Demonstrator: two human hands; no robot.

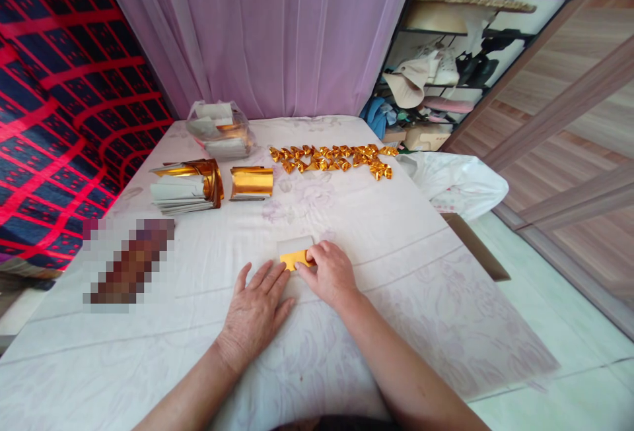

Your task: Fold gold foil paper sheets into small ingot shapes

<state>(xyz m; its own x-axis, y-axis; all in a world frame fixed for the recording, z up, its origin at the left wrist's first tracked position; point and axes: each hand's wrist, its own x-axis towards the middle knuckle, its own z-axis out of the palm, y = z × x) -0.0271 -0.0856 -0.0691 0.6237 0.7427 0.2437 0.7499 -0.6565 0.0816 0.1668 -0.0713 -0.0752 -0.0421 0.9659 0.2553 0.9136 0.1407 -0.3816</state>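
A small sheet of gold foil paper lies on the table in front of me, partly folded, with its pale grey side showing along the far part. My right hand pinches the right end of the paper between thumb and fingers. Flat on the cloth, my left hand has its fingers spread, and its fingertips touch the paper's near left edge. Farther back sit a short stack of gold paper and a larger fanned stack of grey-and-gold sheets.
Folded gold pieces lie in rows at the table's far side. A clear plastic bag of sheets stands at the back left. A white bag and a cardboard piece are beyond the right edge. A pixelated patch covers something at left.
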